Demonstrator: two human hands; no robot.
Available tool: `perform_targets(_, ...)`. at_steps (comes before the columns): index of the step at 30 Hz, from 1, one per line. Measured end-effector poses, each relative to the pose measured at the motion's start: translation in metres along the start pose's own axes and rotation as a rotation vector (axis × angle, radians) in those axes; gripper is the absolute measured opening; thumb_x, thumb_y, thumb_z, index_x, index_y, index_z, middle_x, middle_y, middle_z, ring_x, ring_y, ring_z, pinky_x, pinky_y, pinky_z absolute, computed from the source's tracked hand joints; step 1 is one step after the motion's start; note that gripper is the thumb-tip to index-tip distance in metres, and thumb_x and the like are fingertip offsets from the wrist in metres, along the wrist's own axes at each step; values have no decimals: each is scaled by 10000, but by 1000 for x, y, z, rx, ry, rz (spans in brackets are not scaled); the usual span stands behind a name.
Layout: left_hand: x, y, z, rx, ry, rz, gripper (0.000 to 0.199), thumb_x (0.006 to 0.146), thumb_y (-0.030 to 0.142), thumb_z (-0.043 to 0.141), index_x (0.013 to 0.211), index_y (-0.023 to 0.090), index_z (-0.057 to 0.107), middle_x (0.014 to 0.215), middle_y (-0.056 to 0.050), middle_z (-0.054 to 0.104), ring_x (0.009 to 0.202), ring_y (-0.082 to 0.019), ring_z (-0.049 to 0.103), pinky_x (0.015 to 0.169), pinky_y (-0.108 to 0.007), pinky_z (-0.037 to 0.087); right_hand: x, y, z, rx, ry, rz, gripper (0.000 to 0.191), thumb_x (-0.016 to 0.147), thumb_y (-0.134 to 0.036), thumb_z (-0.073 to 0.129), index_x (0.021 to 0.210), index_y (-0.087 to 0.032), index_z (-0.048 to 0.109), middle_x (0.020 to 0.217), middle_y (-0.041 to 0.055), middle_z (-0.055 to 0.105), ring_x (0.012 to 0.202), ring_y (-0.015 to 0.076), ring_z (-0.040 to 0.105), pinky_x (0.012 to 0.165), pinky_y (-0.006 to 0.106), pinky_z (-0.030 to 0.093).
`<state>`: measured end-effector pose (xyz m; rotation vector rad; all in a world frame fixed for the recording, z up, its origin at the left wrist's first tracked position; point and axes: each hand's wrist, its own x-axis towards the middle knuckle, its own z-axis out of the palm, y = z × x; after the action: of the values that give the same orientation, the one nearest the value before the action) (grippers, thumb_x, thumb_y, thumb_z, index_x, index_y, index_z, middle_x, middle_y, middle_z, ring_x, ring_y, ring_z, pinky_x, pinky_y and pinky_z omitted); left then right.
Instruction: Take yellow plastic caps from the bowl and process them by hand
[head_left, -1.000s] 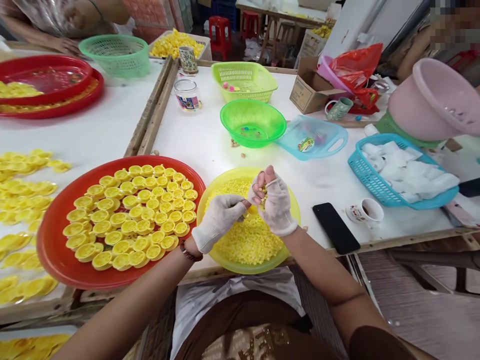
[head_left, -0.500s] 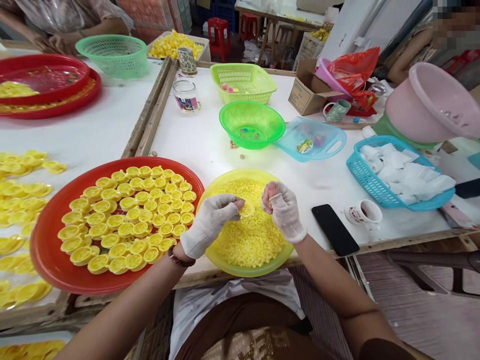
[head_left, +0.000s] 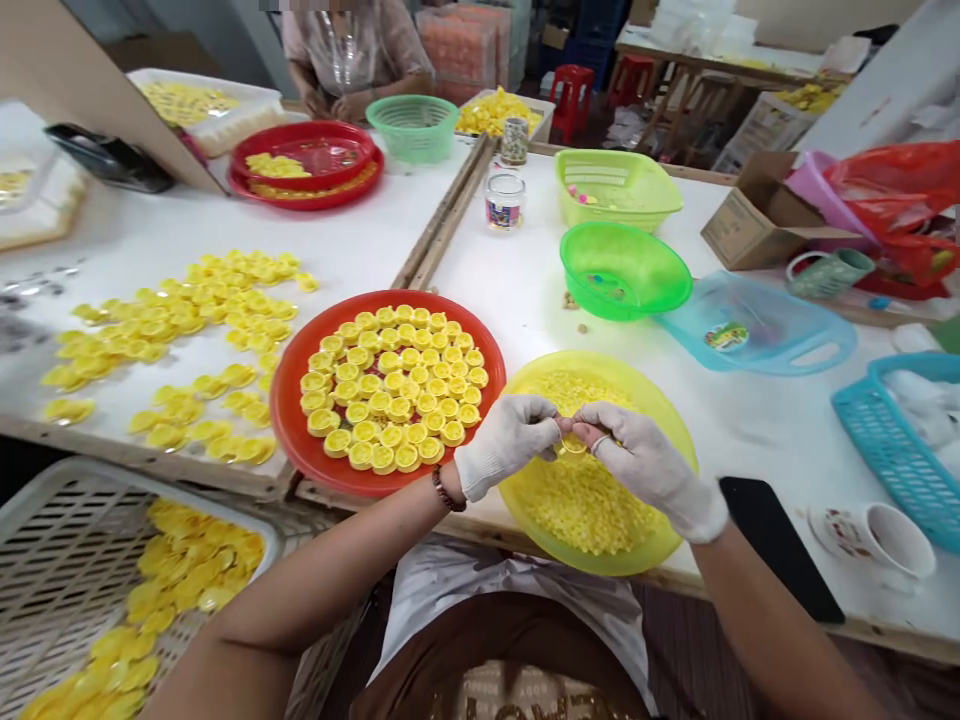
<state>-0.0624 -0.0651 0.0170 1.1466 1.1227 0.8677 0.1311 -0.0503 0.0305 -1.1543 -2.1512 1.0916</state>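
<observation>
Head camera view: looking down at a white tabletop [head_left: 517, 320], where two hands in fingerless-style white gloves meet above a yellow bowl [head_left: 592, 558] full of small yellow bits [head_left: 596, 510]. Take that bowl as the clock's centre. A round red tray [head_left: 287, 420] sits just beside it at nine to ten o'clock, bearing close rows of little yellow cups [head_left: 400, 408]. Beyond it, toward half past nine, lie loose yellow pieces [head_left: 187, 290]. A green bowl [head_left: 626, 305] stands at twelve; a black phone [head_left: 784, 550] and a white mug [head_left: 840, 530] are between three and four.

The bowl is probably directly under the fingers so the bits are within easy reach and anything dropped falls back in. The tray's nearness likely spares the left arm a long stretch, and the cups seem spread in one layer so that each face shows.

The left hand [head_left: 517, 440] comes from eight o'clock, palm down, thumb and forefinger pinched on the edge of a small yellow piece [head_left: 574, 445] held over the bowl. The right hand [head_left: 645, 465] slants in from four o'clock, wrist bent inward, fingers drawn together with tips against the piece's far edge; whether they grip it, or hold bits, I cannot tell.
</observation>
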Motion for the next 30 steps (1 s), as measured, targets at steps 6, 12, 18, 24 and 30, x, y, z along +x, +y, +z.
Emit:
perform_targets(6, -22, -11, -42, 143, 101, 24, 273, 834, 384, 658, 741, 129, 634, 654, -20, 634, 601, -113, 608, 585, -213, 494, 30, -14, 9, -245, -209, -137, 223, 978, -182, 458, 1013, -205, 678, 896, 19, 703, 789, 155, 626, 762, 313, 488)
perform_targets(12, -49, 2, -115, 549, 407, 155, 262, 904, 319, 559, 714, 153, 631, 644, -16, 625, 613, -125, 559, 611, -254, 438, 68, -32, 8, -865, -163, -286, 169, 941, -193, 544, 1001, -193, 701, 994, 92, 674, 927, 231, 590, 854, 383, 465)
perform_targets(18, -56, -6, -218, 1032, 850, 179, 209, 890, 304, 570, 796, 153, 681, 950, -110, 691, 910, -241, 631, 842, -357, 491, 153, -68, 101, -961, -314, -505, 424, 910, -52, 464, 1259, -233, 623, 1130, 111, 614, 970, 233, 543, 832, 370, 439)
perform_targets(24, -49, -26, -241, 1150, 850, 75, 230, 894, 302, 563, 837, 145, 721, 1069, -130, 678, 1006, -270, 630, 916, -372, 497, 209, -70, 169, -1114, -424, -524, 485, 991, -140, 385, 1414, -330, 525, 1281, 156, 569, 1112, 299, 544, 856, 452, 450)
perform_targets(30, -36, -24, -233, 1223, 771, -28, 243, 913, 304, 545, 883, 166, 743, 1153, -108, 661, 1060, -284, 592, 959, -420, 451, 220, -59, 166, -1138, -396, -515, 478, 1008, -167, 367, 1435, -329, 509, 1257, 154, 569, 1124, 310, 548, 888, 469, 424)
